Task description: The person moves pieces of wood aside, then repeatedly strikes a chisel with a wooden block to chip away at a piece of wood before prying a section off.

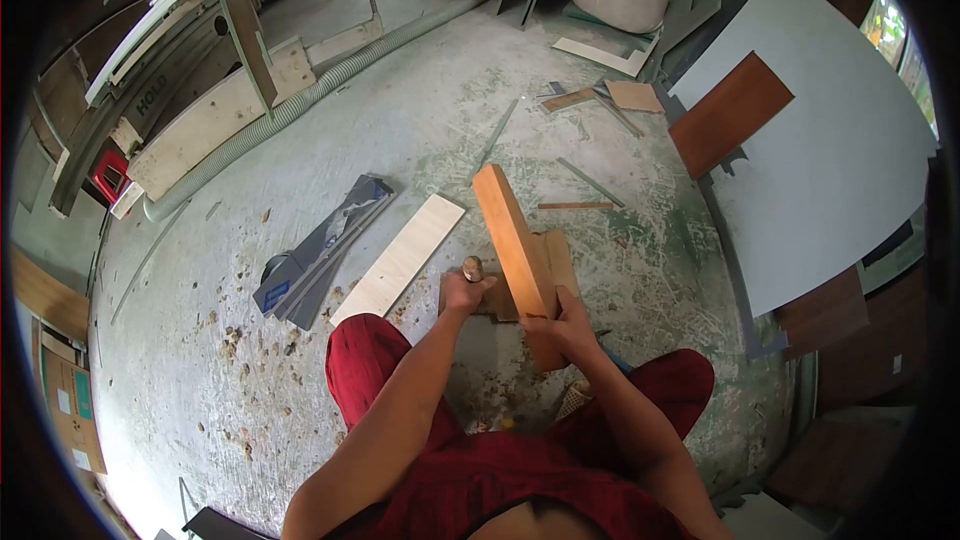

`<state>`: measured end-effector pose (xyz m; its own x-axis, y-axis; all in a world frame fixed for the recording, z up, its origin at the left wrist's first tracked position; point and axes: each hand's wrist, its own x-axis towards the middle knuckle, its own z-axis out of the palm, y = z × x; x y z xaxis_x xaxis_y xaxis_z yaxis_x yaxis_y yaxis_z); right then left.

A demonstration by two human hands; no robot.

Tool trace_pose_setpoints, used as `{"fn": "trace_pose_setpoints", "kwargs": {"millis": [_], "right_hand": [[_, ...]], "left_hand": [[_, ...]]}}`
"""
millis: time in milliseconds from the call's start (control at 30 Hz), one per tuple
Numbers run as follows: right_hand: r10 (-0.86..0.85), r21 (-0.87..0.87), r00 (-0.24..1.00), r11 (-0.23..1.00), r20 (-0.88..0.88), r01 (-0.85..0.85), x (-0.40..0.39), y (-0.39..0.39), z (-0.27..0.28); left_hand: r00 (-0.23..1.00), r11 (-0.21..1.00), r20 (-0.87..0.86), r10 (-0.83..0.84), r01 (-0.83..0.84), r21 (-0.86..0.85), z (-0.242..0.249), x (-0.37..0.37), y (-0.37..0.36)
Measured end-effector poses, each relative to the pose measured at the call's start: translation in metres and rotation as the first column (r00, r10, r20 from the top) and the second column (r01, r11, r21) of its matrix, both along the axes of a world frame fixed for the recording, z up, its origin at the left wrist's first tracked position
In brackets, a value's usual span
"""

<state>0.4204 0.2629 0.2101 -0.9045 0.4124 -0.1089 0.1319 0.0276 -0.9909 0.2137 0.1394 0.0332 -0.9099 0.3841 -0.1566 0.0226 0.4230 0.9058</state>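
My left hand [464, 293] is closed around the handle of a small hammer; only its metal head [472, 267] shows above my fist. My right hand [560, 325] grips the near end of a long orange-brown wooden board [512, 240], which stands on edge and runs away from me. The hammer head sits right beside the board's left face. Under the board lies a flat, paler wood piece [562, 258] on the concrete floor. My knees in red trousers [365, 360] are on either side below.
A pale plywood strip [400, 255] and a grey-blue bundle of strips [320, 250] lie to the left. A ribbed hose [300, 105] crosses the far floor. A large white panel [830, 140] with a brown board [730, 112] lies at right; wood scraps [600, 95] lie beyond.
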Motion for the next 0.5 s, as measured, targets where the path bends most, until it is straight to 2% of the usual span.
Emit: {"fn": "trace_pose_setpoints", "kwargs": {"millis": [67,167,267,367,467,500], "right_hand": [[0.005,0.03,1.0,1.0,-0.005,-0.005,0.0,0.002,-0.001],[-0.037,0.251,0.999,0.967,-0.017,0.041,0.004,-0.002,0.007],[-0.017,0.314,0.999,0.949,-0.044,0.03,0.007,-0.011,0.031],[-0.033,0.492,0.994,0.87,0.103,-0.022,0.006,-0.013,0.038],[-0.019,0.52,0.894,0.819,0.447,-0.242,-0.002,-0.008,0.012],[-0.018,0.513,0.911,0.831,0.411,-0.215,0.0,-0.008,0.012]], "left_hand": [[1.0,1.0,-0.002,-0.006,0.006,0.006,0.017,0.009,0.001],[0.998,0.998,0.021,-0.055,0.056,-0.022,0.082,0.032,0.002],[0.996,0.981,0.024,-0.089,0.092,-0.169,0.116,0.044,0.006],[0.998,0.988,0.03,-0.058,0.062,-0.145,0.127,0.047,0.008],[0.997,0.993,0.023,-0.076,0.078,-0.084,0.123,0.047,0.008],[0.997,0.994,0.022,-0.078,0.08,-0.07,0.123,0.047,0.008]]}}
